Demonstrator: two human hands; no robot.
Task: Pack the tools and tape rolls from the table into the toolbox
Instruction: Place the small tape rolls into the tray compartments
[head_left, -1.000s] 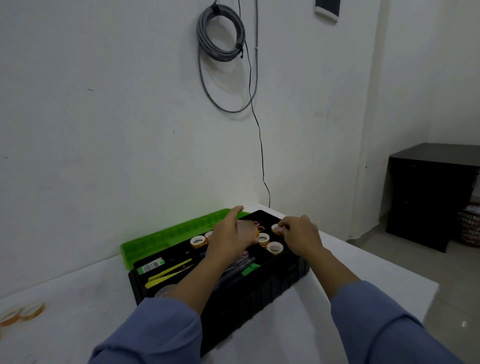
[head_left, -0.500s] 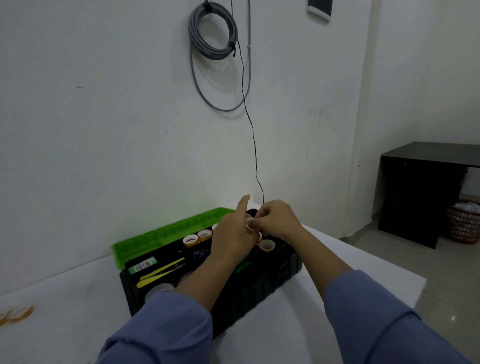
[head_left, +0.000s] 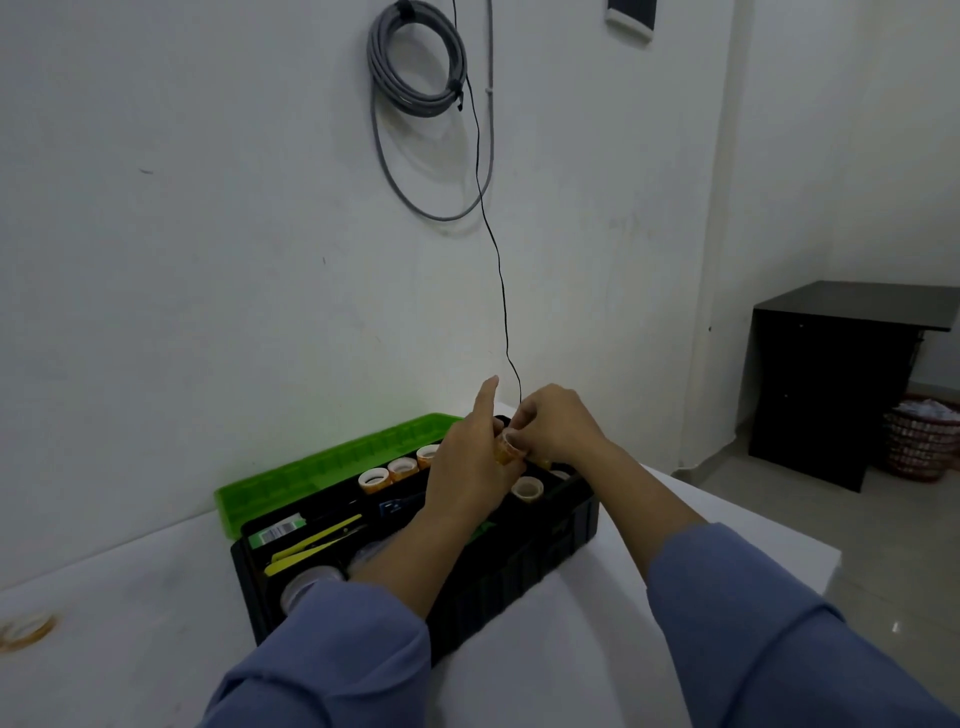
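right hand (head_left: 556, 434) pinching a small orange tape roll (head_left: 505, 448) over the open black plastic toolbox (head_left: 519, 566), centre frame. it's tight against my left hand (head_left: 467, 475) (index finger straight up, the rest hidden, so i cannot tell its grip). more small orange rolls (head_left: 395, 470) line the box's far row.

A white surface (head_left: 566, 644) fills the lower part of the frame. Its back edge runs along the wall (head_left: 208, 260), and its right-hand edge falls away at centre right. A black toolbox (head_left: 519, 566) sits directly on it at the middle of the frame, turned at an angle to the wall. The toolbox's green lid (head_left: 322, 467) is thrown open on the wall side. At the lower left edge of the frame a tape roll (head_left: 26, 630) lies flat on the surface, well apart from the toolbox; it is too blurred to tell whether it is one roll or two.
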